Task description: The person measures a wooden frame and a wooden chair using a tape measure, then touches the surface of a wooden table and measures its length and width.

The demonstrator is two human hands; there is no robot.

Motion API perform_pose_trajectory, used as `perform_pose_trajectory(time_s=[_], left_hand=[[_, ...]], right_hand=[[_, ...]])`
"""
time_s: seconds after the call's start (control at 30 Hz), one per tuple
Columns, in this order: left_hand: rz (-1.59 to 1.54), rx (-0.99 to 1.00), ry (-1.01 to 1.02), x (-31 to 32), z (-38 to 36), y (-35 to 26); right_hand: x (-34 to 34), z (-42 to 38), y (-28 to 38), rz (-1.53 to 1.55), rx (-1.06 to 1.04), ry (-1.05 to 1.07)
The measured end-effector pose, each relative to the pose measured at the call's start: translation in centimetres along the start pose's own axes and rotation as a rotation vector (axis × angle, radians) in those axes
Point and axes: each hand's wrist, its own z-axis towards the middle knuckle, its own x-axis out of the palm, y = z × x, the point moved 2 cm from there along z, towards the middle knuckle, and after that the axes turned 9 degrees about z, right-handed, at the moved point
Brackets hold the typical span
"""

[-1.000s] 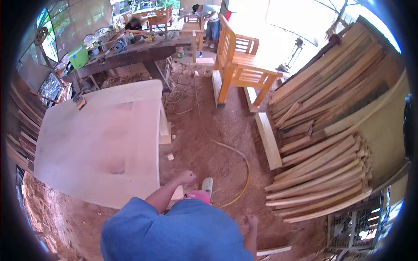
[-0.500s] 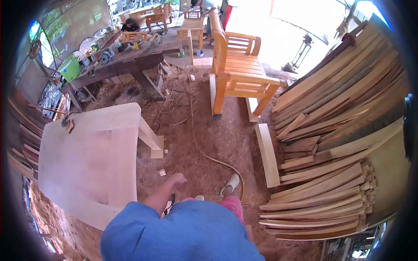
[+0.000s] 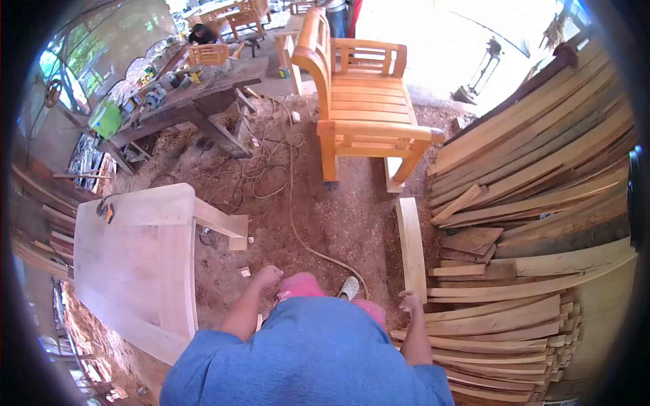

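Note:
My left hand [image 3: 269, 276] hangs in front of my body, above the dirt floor, its fingers curled; whether anything small is in it cannot be made out. On the other side, my right hand [image 3: 410, 302] is beside the near end of a pale plank [image 3: 411, 247], fingers partly bent and apart, with nothing visible in it. A large pale wooden tabletop [image 3: 135, 260] stands to the left, with a small orange and black tool [image 3: 106, 211] on its far left corner.
An orange wooden bench [image 3: 369, 101] stands ahead. Stacked boards [image 3: 494, 325] line the right side. A cable [image 3: 293, 203] snakes over the floor. Back left is a workbench [image 3: 183, 108] with a green container [image 3: 105, 120]. Two people are in the background.
My right hand has come into view at the right. My left hand has moved slightly left. The view has shifted, and the bench appears closer and my pink-clothed leg shows more.

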Motion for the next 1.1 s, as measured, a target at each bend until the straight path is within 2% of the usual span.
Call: perform_pose_trajectory(time_s=[0.03, 0.1, 0.2, 0.3, 0.4, 0.47, 0.5, 0.53, 0.57, 0.63, 0.67, 0.7, 0.73, 0.77, 0.8, 0.87, 0.97, 1.1], left_hand=[[-0.027, -0.032, 0.031, 0.1, 0.2, -0.6], [-0.067, -0.073, 0.098, -0.5, 1.8, -2.2], [-0.109, -0.093, 0.183, -0.4, 5.4, -1.9], [0.008, -0.069, 0.222, -1.2, 8.3, -1.6], [0.617, 0.129, 0.464, -3.8, 11.4, -6.0], [0.775, 0.378, 0.360, -3.8, 16.7, -6.7], [0.851, 0.495, 0.309, -4.9, 17.1, -8.8], [0.520, 0.170, 0.309, -5.7, 18.0, -10.9], [0.181, -0.153, 0.289, -8.2, 16.8, -16.6], [0.170, 0.010, 0.280, -7.1, 22.4, -17.8], [0.275, 0.153, 0.257, -7.4, 23.7, -20.2], [0.368, 0.275, 0.210, -7.7, 24.9, -23.3], [0.425, 0.318, 0.176, -7.6, 26.1, -25.9], [0.480, 0.342, 0.140, -7.3, 27.1, -28.2], [0.444, 0.195, 0.176, -6.7, 28.4, -29.8], [0.454, 0.216, 0.119, -4.9, 31.8, -32.4], [0.388, 0.204, 0.016, -3.4, 31.6, -38.0], [0.278, 0.311, 0.045, -1.2, 32.4, -43.4]], right_hand=[[-1.0, 1.3, 1.1, -0.071, -0.029, -0.066], [-0.6, -0.9, 6.8, -0.286, -0.256, -0.099], [-0.2, 1.9, 7.8, -0.256, -0.195, -0.177], [1.1, 0.6, 8.8, -0.256, -0.009, -0.198], [0.8, 3.5, 3.5, -0.363, -0.171, -0.129], [1.5, 0.0, 6.1, -0.358, -0.100, -0.190], [2.1, -1.7, 7.0, -0.354, -0.059, -0.209], [1.2, 0.7, 3.6, -0.567, -0.179, -0.216], [0.9, 0.5, 2.1, -0.546, -0.163, -0.221], [-0.1, 1.4, 1.1, -0.524, -0.161, -0.215], [-1.0, 2.1, 0.3, -0.509, -0.205, -0.191], [-1.3, 1.6, 2.6, -0.836, -0.202, -0.199], [-2.3, 3.2, 2.6, -0.879, -0.218, -0.149], [-3.5, 4.7, 3.3, -0.882, -0.221, -0.102], [-5.1, 6.2, 4.2, -0.875, -0.220, -0.057], [-9.1, 9.7, 7.4, -0.886, -0.212, 0.001], [-13.9, 13.4, 13.1, -0.815, -0.172, 0.027], [-20.9, 16.2, 18.1, -0.424, -0.099, -0.035]])
